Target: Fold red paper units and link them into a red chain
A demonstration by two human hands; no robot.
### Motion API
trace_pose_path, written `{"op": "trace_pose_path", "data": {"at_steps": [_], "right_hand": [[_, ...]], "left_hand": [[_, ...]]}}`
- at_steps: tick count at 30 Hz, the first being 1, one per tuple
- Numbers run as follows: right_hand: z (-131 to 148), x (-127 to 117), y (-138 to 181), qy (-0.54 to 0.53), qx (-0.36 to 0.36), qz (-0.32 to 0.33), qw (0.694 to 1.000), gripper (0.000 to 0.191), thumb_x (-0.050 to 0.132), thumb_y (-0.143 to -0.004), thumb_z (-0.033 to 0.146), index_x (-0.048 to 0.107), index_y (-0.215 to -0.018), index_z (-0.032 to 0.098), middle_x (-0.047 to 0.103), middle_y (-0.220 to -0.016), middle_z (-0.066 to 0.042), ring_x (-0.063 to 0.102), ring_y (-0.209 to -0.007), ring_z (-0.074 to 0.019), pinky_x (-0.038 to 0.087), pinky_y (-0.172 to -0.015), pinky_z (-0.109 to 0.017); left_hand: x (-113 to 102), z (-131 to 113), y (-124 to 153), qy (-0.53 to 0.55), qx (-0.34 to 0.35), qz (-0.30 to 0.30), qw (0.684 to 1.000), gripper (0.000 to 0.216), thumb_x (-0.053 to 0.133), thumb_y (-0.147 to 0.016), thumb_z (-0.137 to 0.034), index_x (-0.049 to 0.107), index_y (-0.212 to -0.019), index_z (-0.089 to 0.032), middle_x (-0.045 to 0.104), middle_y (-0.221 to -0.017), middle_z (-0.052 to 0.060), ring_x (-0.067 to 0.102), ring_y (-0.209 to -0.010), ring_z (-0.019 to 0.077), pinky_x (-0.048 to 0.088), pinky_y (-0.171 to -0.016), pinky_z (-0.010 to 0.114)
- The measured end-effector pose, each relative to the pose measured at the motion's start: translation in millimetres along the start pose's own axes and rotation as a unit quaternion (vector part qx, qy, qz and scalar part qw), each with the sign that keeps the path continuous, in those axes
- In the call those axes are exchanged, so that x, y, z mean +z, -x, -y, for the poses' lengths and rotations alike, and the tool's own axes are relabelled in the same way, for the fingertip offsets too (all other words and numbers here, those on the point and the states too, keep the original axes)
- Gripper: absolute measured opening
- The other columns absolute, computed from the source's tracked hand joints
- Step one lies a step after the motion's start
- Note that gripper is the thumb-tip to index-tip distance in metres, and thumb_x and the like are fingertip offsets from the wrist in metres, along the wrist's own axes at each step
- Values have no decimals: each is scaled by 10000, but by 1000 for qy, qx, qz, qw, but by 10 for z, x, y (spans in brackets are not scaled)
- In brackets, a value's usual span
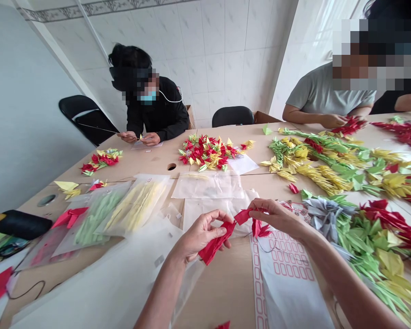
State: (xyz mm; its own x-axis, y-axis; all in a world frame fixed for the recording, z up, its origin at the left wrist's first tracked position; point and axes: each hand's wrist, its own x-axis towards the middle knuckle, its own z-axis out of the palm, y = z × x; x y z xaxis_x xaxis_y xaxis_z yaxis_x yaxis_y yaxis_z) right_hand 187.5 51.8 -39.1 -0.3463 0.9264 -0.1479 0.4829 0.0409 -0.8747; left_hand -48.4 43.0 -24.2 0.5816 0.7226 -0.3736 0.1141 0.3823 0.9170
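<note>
My left hand [199, 234] is closed around a stack of red folded paper pieces [214, 245], held just above the wooden table [226, 283]. My right hand [277, 215] pinches a single red folded piece [244, 215] between thumb and fingers, its tip touching the top of the stack. Another small red folded piece [260, 228] lies under the right hand, beside a white sheet printed with red rectangles [287, 265].
Clear bags of green and yellow folded paper [123, 210] lie to the left. A pile of red and yellow pieces [208, 153] sits mid-table. Long green, yellow and red paper strings [363, 228] fill the right. Two other people work at the far side. A black pouch [18, 224] lies at left.
</note>
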Motion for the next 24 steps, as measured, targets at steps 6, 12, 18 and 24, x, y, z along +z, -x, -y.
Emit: {"op": "trace_pose_path", "data": {"at_steps": [6,12,18,24], "right_hand": [[40,-9,15,-39,4,39,998,282,504,-840,428,593,-778,168,455,-655,24,368,-602,-105,298,-558,-239],[36,-14,14,-64,-6,43,997,279,531,-818,432,580,-748,167,450,-650,28,367,-599,-103,298,-566,-240],[17,-19,14,-55,1,52,997,254,537,-817,409,580,-760,165,469,-664,21,379,-610,-109,299,-569,-243],[49,-20,23,-47,-1,56,997,265,510,-843,402,566,-736,166,491,-661,19,412,-610,-110,320,-585,-249]], "left_hand": [[-29,-9,22,-4,2,45,999,198,629,-802,-307,550,-925,-174,617,-666,15,623,-645,141,455,-630,247],[-61,-12,24,4,12,63,998,175,626,-808,-291,558,-920,-175,622,-696,15,638,-638,140,445,-601,223],[-80,6,30,3,16,64,998,163,614,-819,-270,550,-930,-171,610,-686,17,645,-634,147,432,-571,211],[-60,-21,29,36,54,63,996,133,630,-804,-243,556,-881,-164,574,-943,37,651,-632,126,450,-570,215]]}}
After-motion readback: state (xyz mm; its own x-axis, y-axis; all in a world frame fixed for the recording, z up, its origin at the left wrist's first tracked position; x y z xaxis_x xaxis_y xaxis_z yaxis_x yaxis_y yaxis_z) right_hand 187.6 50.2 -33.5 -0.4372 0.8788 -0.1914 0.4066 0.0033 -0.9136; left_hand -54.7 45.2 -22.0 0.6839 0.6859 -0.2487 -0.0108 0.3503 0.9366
